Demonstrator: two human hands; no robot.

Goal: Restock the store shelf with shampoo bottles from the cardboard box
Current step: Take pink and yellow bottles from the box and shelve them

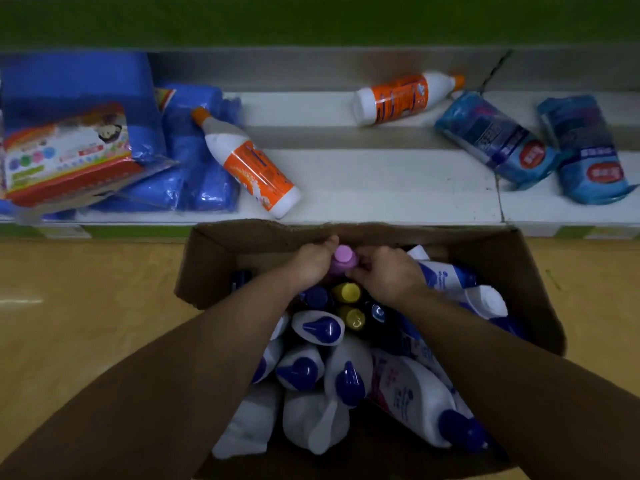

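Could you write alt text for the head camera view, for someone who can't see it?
Both hands, left and right, grip a purple-capped bottle inside a cardboard box packed with shampoo bottles, before a low white shelf where two orange-labelled bottles lie toppled.

Orange-labelled bottles (pixel 248 164) (toppled), blue packs (pixel 495 140)

- Cardboard box (pixel 221 271): brown, open-topped, lower centre of frame, on the floor against the shelf's front edge.
- Shampoo bottles (pixel 317 327): white with dark blue caps, packed in the box, several tilted.
- Pink-capped bottle (pixel 343 259): upright at the box's far end.
- Shelf (pixel 381 181): white, across the upper frame.
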